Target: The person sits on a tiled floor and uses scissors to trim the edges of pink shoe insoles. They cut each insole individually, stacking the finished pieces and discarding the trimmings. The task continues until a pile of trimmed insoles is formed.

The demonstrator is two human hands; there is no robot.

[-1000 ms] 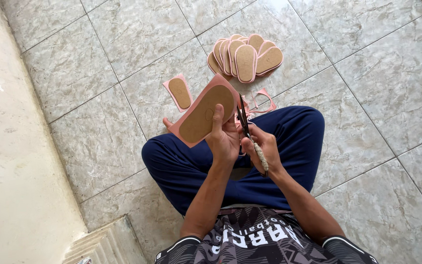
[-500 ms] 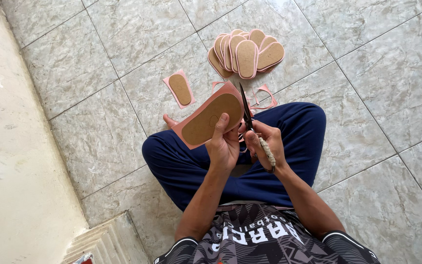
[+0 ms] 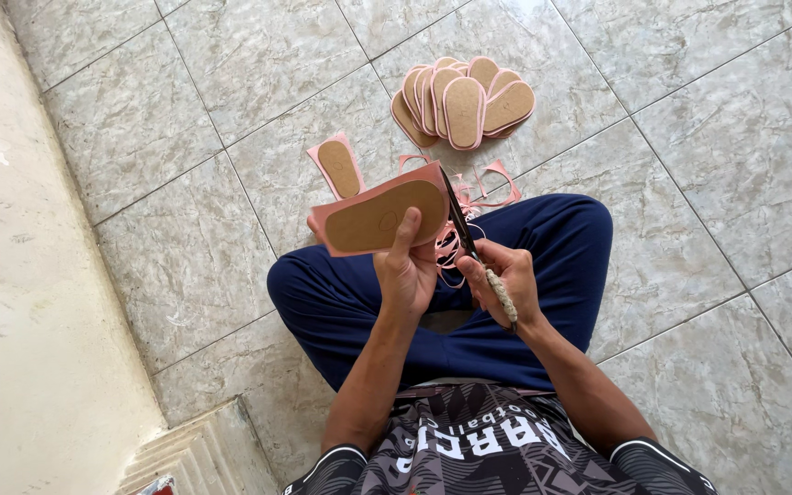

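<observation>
Above the person's crossed legs, the left hand (image 3: pixel 407 266) grips a pink sheet (image 3: pixel 379 213) with a tan sole shape on it, thumb pressed on the tan face and fingers behind. The sheet is held tilted, its long side running left to right. Just to its right, the right hand (image 3: pixel 503 282) is closed round the handles of dark scissors (image 3: pixel 465 234), one handle wrapped in pale cord. The blades point up and away from the body, and their tips meet the right end of the sheet; whether the blades are parted cannot be told. Thin pink trimmings (image 3: pixel 451 247) hang between the two hands and lie on the blue trousers (image 3: pixel 543 275).

On the tiled floor (image 3: pixel 689 165) just beyond the sheet lies a smaller pink piece (image 3: pixel 337 166) with a tan sole on it, and near it a few cut pink scraps (image 3: pixel 497 179). Farther out, a fanned pile of cut soles (image 3: pixel 465 101), tan with pink edges, rests on the tiles. A pale wall (image 3: pixel 20 275) runs along the left.
</observation>
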